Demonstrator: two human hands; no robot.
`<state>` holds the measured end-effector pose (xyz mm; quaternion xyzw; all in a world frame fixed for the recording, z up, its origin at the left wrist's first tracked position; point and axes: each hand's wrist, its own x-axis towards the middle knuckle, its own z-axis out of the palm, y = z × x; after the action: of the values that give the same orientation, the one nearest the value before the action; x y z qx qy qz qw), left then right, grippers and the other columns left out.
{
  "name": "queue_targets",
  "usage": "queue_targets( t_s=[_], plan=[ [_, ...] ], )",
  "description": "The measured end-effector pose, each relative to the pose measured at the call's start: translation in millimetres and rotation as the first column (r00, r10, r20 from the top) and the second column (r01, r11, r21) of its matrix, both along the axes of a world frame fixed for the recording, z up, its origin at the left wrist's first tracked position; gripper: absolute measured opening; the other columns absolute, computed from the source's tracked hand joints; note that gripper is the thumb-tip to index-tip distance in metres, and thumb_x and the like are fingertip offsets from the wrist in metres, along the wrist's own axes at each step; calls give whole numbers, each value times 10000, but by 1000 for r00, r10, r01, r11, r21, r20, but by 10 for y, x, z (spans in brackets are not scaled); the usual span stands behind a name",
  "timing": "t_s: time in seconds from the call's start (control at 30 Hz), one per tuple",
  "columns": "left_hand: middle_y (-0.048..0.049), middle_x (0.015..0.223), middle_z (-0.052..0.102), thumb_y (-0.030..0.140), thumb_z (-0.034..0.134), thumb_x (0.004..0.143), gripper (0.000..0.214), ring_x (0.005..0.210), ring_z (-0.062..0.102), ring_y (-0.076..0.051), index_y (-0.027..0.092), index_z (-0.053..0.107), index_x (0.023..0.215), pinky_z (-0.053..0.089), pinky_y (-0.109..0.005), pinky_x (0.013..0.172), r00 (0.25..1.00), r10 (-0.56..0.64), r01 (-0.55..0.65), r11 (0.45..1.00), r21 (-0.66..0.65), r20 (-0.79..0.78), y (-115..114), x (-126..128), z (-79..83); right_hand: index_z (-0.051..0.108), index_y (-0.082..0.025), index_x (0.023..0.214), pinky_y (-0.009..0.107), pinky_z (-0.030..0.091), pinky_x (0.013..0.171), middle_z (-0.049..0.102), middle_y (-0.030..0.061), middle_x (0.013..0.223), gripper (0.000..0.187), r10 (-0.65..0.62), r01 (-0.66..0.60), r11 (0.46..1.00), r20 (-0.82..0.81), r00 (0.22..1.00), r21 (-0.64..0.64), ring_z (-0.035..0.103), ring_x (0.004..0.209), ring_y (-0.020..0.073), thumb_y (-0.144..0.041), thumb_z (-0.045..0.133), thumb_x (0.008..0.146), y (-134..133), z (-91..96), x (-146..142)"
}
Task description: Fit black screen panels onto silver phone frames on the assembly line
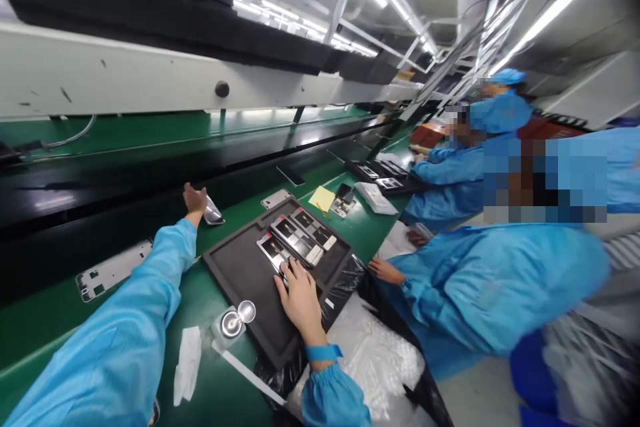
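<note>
At the belt's near edge, my left hand (194, 200) is closed on a shiny silver phone (214, 212), which tilts out beside the palm; some fingers are hidden. My right hand (300, 297), with a blue strap at the wrist, reaches over a black foam tray (230, 273). Its thumb and fingers lie around the near end of the leftmost phone part (271, 248), partly covering it. Two more phone parts, a middle one (296, 240) and a right one (314, 228), lie beside it in the tray.
A dispenser bottle (231, 323) with its lid up stands left of the tray, by a white cloth (187, 365). A white phone frame (113, 270) lies near my left forearm. Beyond the tray are a yellow note (321, 199) and a bubble-wrap bag (375, 198). Co-workers (480, 293) sit right.
</note>
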<state>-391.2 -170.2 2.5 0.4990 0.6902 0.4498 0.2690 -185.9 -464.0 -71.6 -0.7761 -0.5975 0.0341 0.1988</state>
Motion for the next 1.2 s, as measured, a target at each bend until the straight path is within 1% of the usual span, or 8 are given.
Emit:
queue_targets(
  t_s=[0.17,0.3,0.43,0.6,0.83,0.93,1.03,1.2],
  plan=[
    [-156,1634,520,393,738,1027,553,1471,538,-374,203,596,1527,470,-651,1204,834,-384,358,923,-141,-396,159,589,-182,729,-183,1456,598,432,1240,587,236,1628,421,-1,6,1000,157,988,-31,536,1541,405,-338,561,1102,-42,-35,30],
    [-154,1598,557,407,732,1031,534,1438,572,-361,199,612,1509,493,-636,1186,533,-668,668,709,-227,-518,256,1253,-338,736,-196,1453,620,444,1243,589,228,1629,419,4,-2,1000,127,992,-16,561,1519,410,-335,590,1085,-116,-57,69],
    [-155,1651,506,412,736,1026,577,1489,522,-380,211,584,1545,446,-664,1221,334,-755,792,550,-267,-564,466,1791,-546,736,-243,1453,669,443,1242,573,194,1651,426,15,-17,998,28,999,60,541,1532,421,-389,593,1079,-208,-96,97],
    [-156,1716,430,441,714,1035,634,1580,408,-409,223,533,1602,317,-713,1287,296,-750,820,517,-245,-592,721,2081,-678,735,-277,1454,698,476,1216,555,172,1671,429,-6,11,997,-66,998,77,530,1538,444,-389,607,1060,-290,-71,88],
    [-180,1576,571,402,743,1008,631,1497,501,-390,177,550,1565,342,-667,1268,351,-768,849,502,-163,-535,929,2208,-460,744,-316,1419,593,561,1153,554,143,1663,389,-48,52,995,-54,997,80,573,1488,392,-336,592,1062,-221,-51,75],
    [-262,1482,626,369,807,940,830,1443,535,-420,80,435,1622,383,-581,1231,431,-765,826,548,-133,-478,870,1914,-303,780,-289,1326,567,544,1145,598,165,1583,347,-51,56,994,-51,997,94,584,1418,365,-377,539,1092,-228,-68,136],
    [-254,1406,670,417,818,921,914,1359,607,-400,60,372,1634,454,-497,1159,529,-728,776,623,-99,-436,575,1115,-159,775,-234,1295,574,522,1105,642,209,1472,433,-14,21,993,-53,999,120,579,1323,376,-494,487,1102,-261,-126,249],
    [-115,1240,767,527,861,839,893,1141,749,-293,186,448,1553,534,-398,1067,647,-670,709,704,-37,-365,-950,-899,0,693,-113,1353,571,473,1031,715,273,1290,678,48,-33,983,-78,996,180,623,1188,420,-658,454,1029,-133,-263,418]
  ],
)
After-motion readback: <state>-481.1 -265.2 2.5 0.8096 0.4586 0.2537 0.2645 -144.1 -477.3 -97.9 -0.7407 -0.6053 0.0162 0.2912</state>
